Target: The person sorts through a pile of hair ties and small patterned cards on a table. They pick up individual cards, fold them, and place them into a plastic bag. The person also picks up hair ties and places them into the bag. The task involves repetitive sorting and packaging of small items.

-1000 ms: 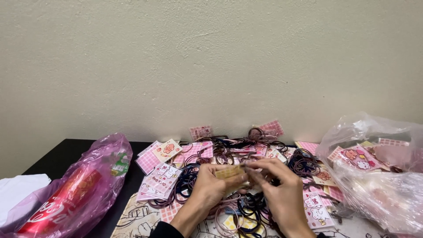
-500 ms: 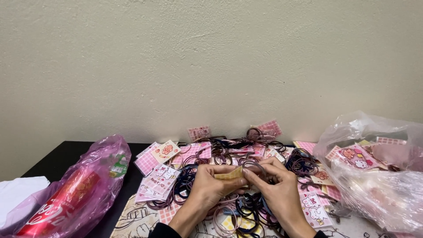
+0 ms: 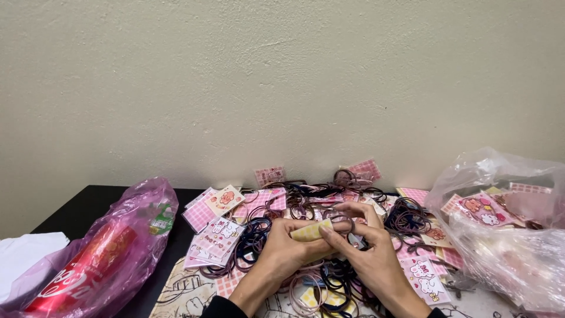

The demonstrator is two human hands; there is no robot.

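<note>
Forearms cut off at bottom edge. Left hand (image 3: 282,253) pinches small folded yellow checked card (image 3: 310,231); right hand (image 3: 368,259) grips card's other end, thin brown hair band (image 3: 341,222) looped over fingers, exact hold unclear. Card sits above heap of dark elastic hair bands (image 3: 329,282). Black table (image 3: 88,206), plain beige wall (image 3: 282,88), clear plastic bag (image 3: 506,235) right, pink plastic bag (image 3: 106,253) left.

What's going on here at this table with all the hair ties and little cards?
A person holds a small yellow checked card in the left hand, while the right hand works a hair tie at its end. Both hands are over a heap of loose hair ties and pink cards on the black table. A pink bag lies at left, a clear bag with more cards at right.
</note>
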